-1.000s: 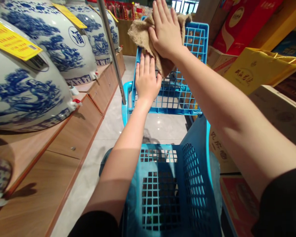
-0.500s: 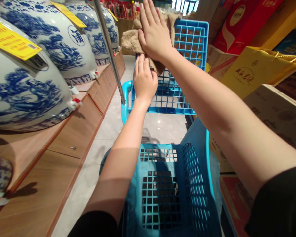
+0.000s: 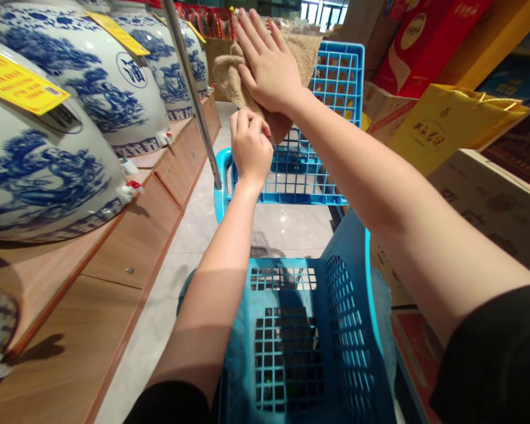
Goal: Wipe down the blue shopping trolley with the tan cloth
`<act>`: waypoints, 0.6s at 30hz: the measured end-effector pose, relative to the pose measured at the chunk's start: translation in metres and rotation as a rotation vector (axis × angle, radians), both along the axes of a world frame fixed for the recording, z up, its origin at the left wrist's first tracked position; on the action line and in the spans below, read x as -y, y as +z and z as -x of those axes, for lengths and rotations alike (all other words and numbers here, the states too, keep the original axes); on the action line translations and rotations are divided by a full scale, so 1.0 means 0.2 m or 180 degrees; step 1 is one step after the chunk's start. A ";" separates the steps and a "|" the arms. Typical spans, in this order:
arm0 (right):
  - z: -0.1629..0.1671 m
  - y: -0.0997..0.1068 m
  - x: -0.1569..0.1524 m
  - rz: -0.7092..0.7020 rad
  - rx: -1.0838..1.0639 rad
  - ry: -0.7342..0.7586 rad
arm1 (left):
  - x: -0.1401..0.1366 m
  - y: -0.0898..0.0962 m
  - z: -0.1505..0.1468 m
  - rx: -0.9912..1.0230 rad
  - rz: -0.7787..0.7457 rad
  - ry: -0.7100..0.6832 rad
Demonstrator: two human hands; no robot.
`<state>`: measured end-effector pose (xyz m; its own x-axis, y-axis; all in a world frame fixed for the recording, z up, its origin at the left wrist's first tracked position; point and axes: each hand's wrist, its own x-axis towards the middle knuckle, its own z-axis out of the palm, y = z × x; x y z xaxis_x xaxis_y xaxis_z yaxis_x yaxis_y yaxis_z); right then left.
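My right hand [image 3: 271, 68] lies flat with its fingers stretched over a brown cloth [image 3: 307, 53], pressing it on the upper basket of a blue plastic shopping cart [image 3: 357, 76]. Just below it, my left hand [image 3: 252, 147] has bent fingers closed at the lower edge of the cloth, by the basket's left side; the fingertips are partly hidden. A loose fold of the cloth hangs out to the left. Nearer to me is the cart's lower basket [image 3: 329, 335], with grid holes in its floor and wall.
A metal pole [image 3: 194, 94] rises from the cart's left side. Blue-and-white porcelain jars [image 3: 48, 171] with yellow tags stand on wooden cabinets [image 3: 159, 188] to the left. On the right are a yellow gift bag [image 3: 446, 129], a red box [image 3: 424, 47] and cartons [image 3: 490, 206].
My left hand's fingers, straight before, are now bent, and the hand sits slightly lower. My right hand has shifted a little left and down, and the cloth is spread flatter.
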<state>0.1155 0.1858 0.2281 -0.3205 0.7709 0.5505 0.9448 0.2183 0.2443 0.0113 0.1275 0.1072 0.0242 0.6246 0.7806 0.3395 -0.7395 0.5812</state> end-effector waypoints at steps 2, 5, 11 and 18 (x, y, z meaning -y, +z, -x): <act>-0.01 -0.01 0.06 0.0246 0.0313 0.0411 | 0.00 0.01 0.01 -0.0143 0.0027 0.0051; -0.07 -0.01 0.13 0.0481 0.0710 0.0971 | -0.01 0.00 0.01 -0.0471 0.0094 0.0152; -0.08 0.02 0.16 -0.0070 -0.0451 -0.0126 | 0.01 -0.01 -0.02 -0.0522 0.0193 0.0041; -0.11 -0.07 0.35 -0.0076 -0.0514 0.0271 | 0.01 -0.01 -0.01 -0.0727 0.0135 0.0070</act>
<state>0.1383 0.1151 0.2150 -0.2900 0.7308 0.6179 0.9505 0.2951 0.0971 0.0136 0.1256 0.1054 0.1832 0.6591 0.7294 0.4815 -0.7070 0.5179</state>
